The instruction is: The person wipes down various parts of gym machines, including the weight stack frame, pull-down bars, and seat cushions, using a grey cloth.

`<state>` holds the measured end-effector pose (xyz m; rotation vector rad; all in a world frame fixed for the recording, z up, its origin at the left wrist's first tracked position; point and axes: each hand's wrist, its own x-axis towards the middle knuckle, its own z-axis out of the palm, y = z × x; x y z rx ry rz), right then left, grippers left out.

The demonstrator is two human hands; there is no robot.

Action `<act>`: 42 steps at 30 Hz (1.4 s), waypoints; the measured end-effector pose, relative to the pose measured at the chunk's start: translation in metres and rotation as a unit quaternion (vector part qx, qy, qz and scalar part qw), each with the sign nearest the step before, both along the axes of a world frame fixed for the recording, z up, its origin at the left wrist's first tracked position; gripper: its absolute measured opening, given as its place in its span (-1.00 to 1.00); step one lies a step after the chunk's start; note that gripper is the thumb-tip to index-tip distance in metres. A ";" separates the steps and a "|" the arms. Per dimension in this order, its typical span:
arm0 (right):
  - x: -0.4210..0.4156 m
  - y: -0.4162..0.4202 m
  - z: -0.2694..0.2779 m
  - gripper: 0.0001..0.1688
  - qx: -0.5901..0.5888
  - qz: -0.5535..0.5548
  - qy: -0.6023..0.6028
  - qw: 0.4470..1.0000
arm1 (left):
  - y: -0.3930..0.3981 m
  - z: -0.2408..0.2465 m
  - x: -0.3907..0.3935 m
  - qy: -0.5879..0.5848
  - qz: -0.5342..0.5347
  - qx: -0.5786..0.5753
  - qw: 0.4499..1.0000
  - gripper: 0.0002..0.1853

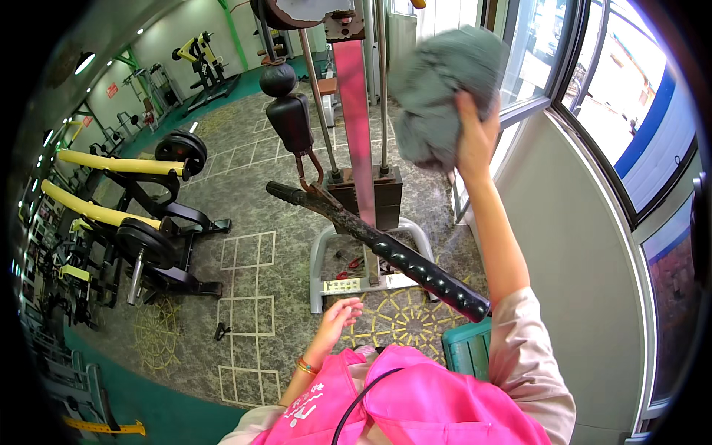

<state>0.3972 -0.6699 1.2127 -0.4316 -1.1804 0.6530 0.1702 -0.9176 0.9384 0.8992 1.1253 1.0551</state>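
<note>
A crumpled grey-green cloth (445, 94) is gripped in my right hand (478, 133), raised high on the right beside the cable machine; its edges are blurred. My left hand (338, 318) hangs low in front of my body, holding nothing, fingers slightly bent and apart. Between my hands a black pull-down bar (389, 253) slants across, its ribbed grip toward the lower right. Above the bar hang a black padded cable weight (289, 123) and a round black ball (277, 79). The machine's pink upright panel (354, 128) stands behind, over a dark weight stack (392, 194).
The machine's grey tube base (317, 267) rests on the patterned floor. A green plastic stool (466, 347) stands below the bar's right end. To the right are an open window (534, 100) and a wall (562, 250). A plate-loaded machine with yellow arms (122, 164) is at left.
</note>
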 end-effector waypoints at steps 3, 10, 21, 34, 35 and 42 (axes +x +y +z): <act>-0.058 0.030 0.027 -0.40 0.186 -0.098 -0.069 0.975 | -0.003 -0.005 -0.016 -0.004 0.034 -0.018 0.999 -0.62; -0.115 0.120 0.034 -0.41 0.414 -0.493 -0.383 0.662 | 0.019 -0.013 -0.066 0.007 0.122 -0.033 0.992 -0.67; -0.106 0.110 -0.073 0.00 0.275 -0.352 -0.508 0.736 | 0.164 0.048 -0.066 0.454 0.102 0.362 0.808 -0.61; -0.121 0.115 0.006 -0.50 0.283 -0.386 -0.338 0.810 | 0.343 0.233 0.001 0.518 0.331 0.618 0.490 -0.39; -0.123 0.116 0.009 -0.50 0.298 -0.391 -0.337 0.803 | 0.345 0.240 0.000 0.506 0.353 0.620 0.484 -0.39; -0.114 0.135 -0.055 -0.51 0.300 -0.363 -0.367 0.802 | 0.362 0.177 -0.001 0.489 0.360 0.643 0.466 -0.45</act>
